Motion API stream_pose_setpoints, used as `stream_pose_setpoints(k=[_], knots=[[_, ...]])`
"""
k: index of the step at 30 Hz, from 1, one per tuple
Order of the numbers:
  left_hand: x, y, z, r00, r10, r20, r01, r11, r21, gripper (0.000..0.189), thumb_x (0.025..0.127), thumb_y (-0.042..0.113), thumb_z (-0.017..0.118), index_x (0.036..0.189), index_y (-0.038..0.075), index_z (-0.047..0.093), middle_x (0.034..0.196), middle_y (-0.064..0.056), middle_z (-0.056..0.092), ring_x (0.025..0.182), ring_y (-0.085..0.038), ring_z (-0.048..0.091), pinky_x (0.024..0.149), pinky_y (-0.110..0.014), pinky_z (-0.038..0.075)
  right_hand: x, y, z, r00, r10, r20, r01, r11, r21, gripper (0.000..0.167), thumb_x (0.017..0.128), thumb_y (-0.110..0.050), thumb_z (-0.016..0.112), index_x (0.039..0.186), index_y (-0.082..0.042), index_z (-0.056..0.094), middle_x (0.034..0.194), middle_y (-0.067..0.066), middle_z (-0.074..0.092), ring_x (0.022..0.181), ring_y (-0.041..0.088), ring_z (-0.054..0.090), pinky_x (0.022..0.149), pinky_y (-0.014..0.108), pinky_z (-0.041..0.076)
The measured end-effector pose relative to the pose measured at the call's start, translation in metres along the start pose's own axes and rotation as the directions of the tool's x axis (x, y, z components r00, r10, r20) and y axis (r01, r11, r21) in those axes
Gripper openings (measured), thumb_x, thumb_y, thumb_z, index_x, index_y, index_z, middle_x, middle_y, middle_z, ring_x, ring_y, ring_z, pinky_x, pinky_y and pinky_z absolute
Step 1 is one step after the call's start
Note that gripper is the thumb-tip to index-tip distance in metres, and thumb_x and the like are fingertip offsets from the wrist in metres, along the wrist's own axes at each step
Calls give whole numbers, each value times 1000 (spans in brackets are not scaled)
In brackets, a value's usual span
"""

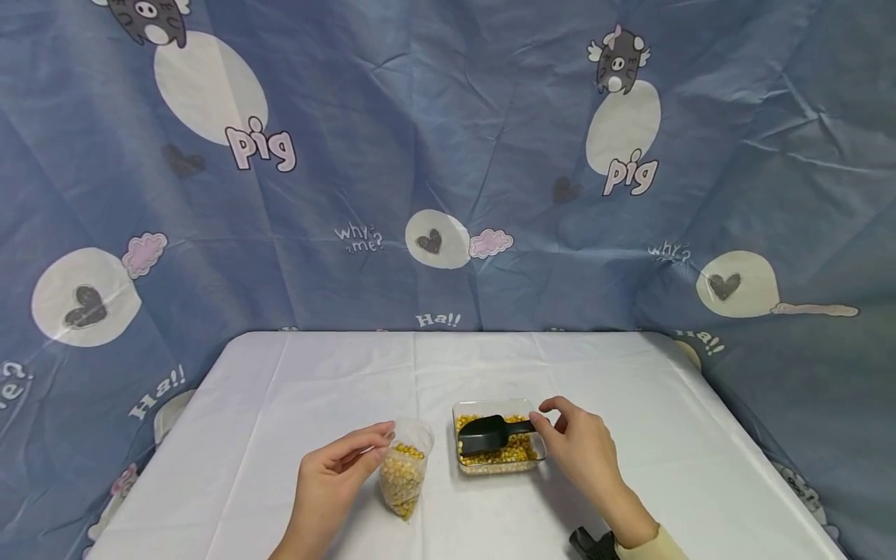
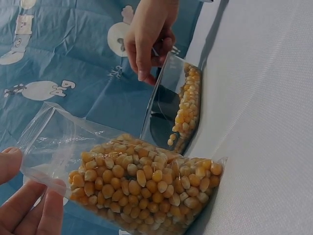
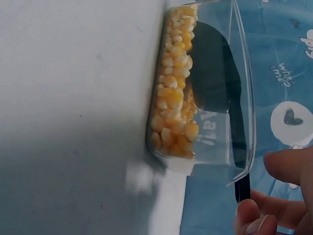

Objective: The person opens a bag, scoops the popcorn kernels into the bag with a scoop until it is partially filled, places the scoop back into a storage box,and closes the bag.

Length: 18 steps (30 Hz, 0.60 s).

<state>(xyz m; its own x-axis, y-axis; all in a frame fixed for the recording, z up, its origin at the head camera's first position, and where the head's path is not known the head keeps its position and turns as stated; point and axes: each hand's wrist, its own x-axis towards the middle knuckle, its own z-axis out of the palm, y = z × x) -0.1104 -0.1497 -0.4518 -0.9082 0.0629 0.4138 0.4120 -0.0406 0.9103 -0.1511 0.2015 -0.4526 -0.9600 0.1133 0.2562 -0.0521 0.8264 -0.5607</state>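
Observation:
My left hand (image 1: 329,476) pinches the top edge of a clear zip bag (image 2: 137,188) about half full of yellow corn kernels. The bag's filled lower end is at the white table. To its right, a clear rectangular container (image 1: 484,407) holds more corn kernels (image 3: 171,93). A black scoop (image 1: 483,437) lies tilted inside it, its handle across the right rim. The fingers of my right hand (image 1: 582,449) hold the end of that handle, thumb and fingers around it in the head view. The right wrist view shows one finger raised off the handle.
The white tablecloth (image 1: 336,381) covers the table, and a blue patterned cloth (image 1: 364,155) hangs behind and at both sides. A black device (image 1: 593,543) sits at my right wrist, by a pale yellow sleeve (image 1: 652,546).

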Motion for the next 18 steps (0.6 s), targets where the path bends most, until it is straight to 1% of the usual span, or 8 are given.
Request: stream_pose_setpoints(k=[6, 9, 14, 18], knots=[[0, -1, 0, 1000, -5, -5, 5, 1000, 9, 14, 91, 1, 73, 105, -1, 74, 121, -15, 70, 112, -26, 68, 94, -32, 53, -1, 0, -3, 1000, -9, 0, 9, 1000, 6, 23, 95, -38, 71, 110, -21, 73, 57, -6, 51, 42, 15, 42, 38, 28, 31], [0, -1, 0, 1000, -6, -2, 6, 1000, 12, 15, 91, 1, 73, 106, -1, 74, 122, -14, 70, 113, -26, 67, 94, -32, 53, -1, -1, -5, 1000, -14, -10, 14, 1000, 4, 21, 95, -36, 72, 109, -21, 73, 58, -7, 52, 42, 15, 42, 39, 28, 32], [0, 0, 0, 1000, -11, -6, 11, 1000, -2, 14, 90, 3, 75, 104, 1, 74, 122, -11, 70, 114, -26, 67, 95, -33, 53, -2, -6, -9, 999, -43, -30, 43, 999, 4, 17, 95, -34, 72, 107, -21, 74, 62, -9, 53, 43, 13, 41, 39, 27, 32], [1, 0, 0, 1000, -8, -11, 8, 1000, 13, 14, 90, 2, 74, 104, 1, 74, 121, -12, 70, 114, -26, 67, 94, -33, 53, -3, -10, -12, 997, -64, -46, 65, 998, 6, 13, 95, -31, 72, 104, -22, 74, 63, -10, 53, 43, 12, 42, 39, 27, 34]])
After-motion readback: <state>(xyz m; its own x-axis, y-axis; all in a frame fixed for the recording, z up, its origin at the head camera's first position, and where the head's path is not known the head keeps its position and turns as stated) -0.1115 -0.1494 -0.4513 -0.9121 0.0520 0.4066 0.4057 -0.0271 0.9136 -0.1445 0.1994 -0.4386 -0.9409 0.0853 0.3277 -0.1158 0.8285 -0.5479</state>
